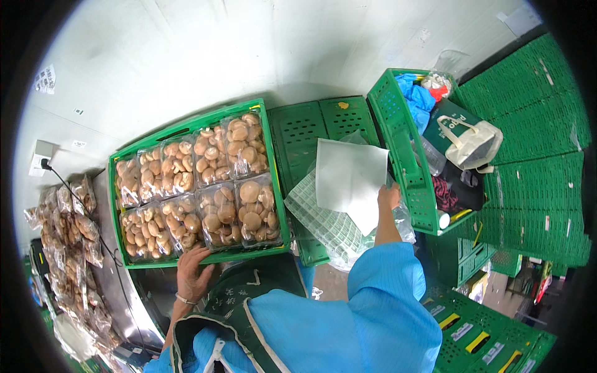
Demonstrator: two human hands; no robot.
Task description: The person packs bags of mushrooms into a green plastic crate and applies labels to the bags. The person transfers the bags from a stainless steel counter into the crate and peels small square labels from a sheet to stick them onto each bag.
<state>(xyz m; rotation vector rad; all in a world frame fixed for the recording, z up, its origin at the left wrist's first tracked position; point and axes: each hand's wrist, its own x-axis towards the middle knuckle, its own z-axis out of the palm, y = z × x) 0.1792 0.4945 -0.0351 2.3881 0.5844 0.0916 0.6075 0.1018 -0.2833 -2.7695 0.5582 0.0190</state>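
A green crate (277,186) in front of me holds clear plastic packs of brown mushrooms (216,216) in two rows. My left hand (194,273) rests at the crate's near rim, fingers apart, holding nothing I can see. To the right, my right hand (389,198) pinches the right edge of a blank white sheet (349,177). Beneath that sheet lies a stack of sheets printed with a green-and-white grid (320,208), with clear plastic film around it. The stack lies on a closed green crate surface (297,133).
At the right stands a tilted green crate (407,180) with a cream bag (472,144) and blue plastic in it. Bagged brown goods (71,248) lie far left, beside a black cable (84,205). More green crates (497,329) stand at lower right. A pale wall (249,50) rises behind.
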